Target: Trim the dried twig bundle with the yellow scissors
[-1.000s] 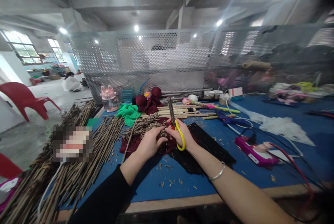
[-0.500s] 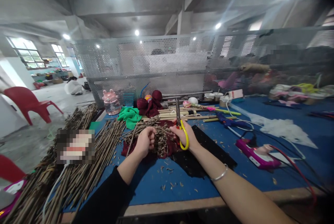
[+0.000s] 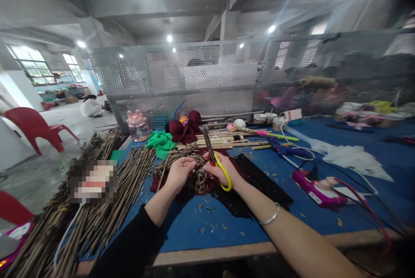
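My right hand (image 3: 223,169) is closed round yellow-handled scissors (image 3: 209,146), whose blades point up and to the left. Its fingertips reach the dried plant sprigs (image 3: 197,180), which lie heaped on a dark red cloth (image 3: 156,184). On the heap's left side, my left hand (image 3: 179,175) has thumb and fingers pinched together, facing the right fingertips; what is between them is too small to make out. A black cloth (image 3: 262,183) lies under and beside my right wrist.
Bundles of dry stems (image 3: 125,196) cover the table's left side. Behind the heap are a green cloth (image 3: 161,143), a pink-lidded jar (image 3: 138,126) and bamboo sticks (image 3: 223,143). To the right lie a blue glue gun (image 3: 287,148), a purple power strip (image 3: 319,189) and cables. A perforated screen (image 3: 129,75) stands behind.
My right hand has turned and moved slightly left, tipping the scissors' blades from nearly upright to leftward. My left hand has shifted a little toward it, so the fingertips are closer.
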The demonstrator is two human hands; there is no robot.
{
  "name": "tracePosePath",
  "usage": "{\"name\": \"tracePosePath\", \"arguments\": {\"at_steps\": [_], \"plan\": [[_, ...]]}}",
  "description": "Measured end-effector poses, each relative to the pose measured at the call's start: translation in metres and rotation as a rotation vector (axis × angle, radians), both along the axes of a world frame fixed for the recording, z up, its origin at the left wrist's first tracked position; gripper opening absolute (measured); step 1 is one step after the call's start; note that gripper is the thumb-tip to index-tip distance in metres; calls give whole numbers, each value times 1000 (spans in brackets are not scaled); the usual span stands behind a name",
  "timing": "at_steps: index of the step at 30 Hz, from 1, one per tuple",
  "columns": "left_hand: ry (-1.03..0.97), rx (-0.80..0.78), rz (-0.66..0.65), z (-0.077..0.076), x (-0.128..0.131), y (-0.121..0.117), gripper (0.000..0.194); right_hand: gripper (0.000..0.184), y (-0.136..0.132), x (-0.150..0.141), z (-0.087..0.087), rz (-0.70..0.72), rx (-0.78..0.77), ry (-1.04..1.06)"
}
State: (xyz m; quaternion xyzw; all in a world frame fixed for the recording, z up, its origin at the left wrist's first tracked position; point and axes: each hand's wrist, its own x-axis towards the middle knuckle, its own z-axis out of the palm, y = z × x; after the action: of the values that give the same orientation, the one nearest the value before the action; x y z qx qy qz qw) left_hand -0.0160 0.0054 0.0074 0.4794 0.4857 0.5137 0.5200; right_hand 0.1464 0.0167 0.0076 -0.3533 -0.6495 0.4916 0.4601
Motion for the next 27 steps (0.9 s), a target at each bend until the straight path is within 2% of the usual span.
{"name": "tracePosePath", "arguments": {"at_steps": [4, 8, 11, 13, 19, 22, 27], "plan": [[35, -57, -51, 3, 3, -6, 23, 34, -1, -2, 0, -8, 45, -40], [-16, -161, -116, 6, 9, -13, 22, 31, 0, -3, -1, -117, 143, -104], [25, -149, -133, 6, 13, -15, 24, 30, 1, -4, -2, -151, 143, -92], [107, -68, -109, 4, 14, -15, 21, 31, 1, -5, -3, -132, 106, -45], [546, 377, -6, -3, 10, -15, 11, 34, 0, -11, -2, -163, 51, 23], [675, 455, 26, -2, 10, -16, 21, 34, 2, -12, -2, -190, 63, 36], [834, 550, 13, 6, 12, -21, 23, 32, 2, -11, 0, -212, 61, 77]]}}
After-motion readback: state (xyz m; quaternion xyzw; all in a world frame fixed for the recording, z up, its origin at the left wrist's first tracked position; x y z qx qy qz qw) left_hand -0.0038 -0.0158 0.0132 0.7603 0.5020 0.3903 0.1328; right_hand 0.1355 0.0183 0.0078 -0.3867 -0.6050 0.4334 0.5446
